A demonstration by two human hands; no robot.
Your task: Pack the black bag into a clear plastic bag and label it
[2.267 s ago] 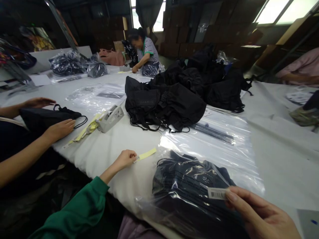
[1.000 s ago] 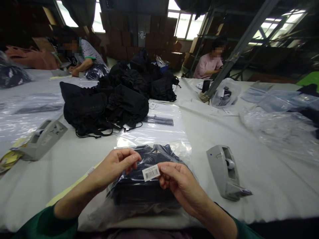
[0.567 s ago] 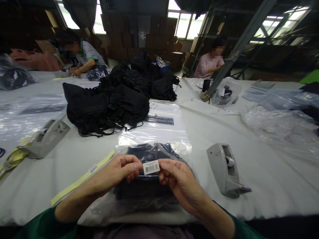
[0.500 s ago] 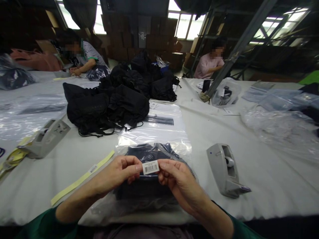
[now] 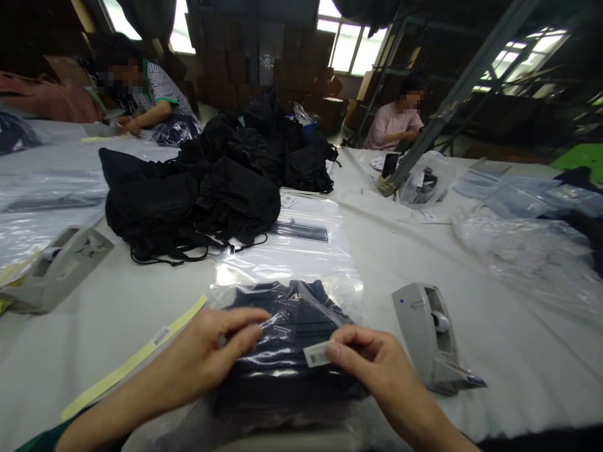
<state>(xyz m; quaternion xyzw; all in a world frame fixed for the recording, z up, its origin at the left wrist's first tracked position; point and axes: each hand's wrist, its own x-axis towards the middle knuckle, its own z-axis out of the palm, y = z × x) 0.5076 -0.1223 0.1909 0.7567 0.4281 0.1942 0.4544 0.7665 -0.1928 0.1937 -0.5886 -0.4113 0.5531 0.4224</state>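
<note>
A clear plastic bag with a folded dark garment lies on the table right in front of me. My right hand pinches a small white barcode sticker and holds it low over the bag's surface. My left hand rests on the left part of the bag, fingers stretched forward and pressing the plastic flat. A yellow backing strip with one more sticker on it lies to the left of the bag.
A grey tape dispenser stands to the right of the bag, another at the left. A pile of black bags and empty clear bags lie beyond. Two people sit at the far side of the white table.
Both hands held the sticker up between them over the bag. Now my left hand has let go and lies on the bag, and my right hand has lowered the sticker toward the plastic.
</note>
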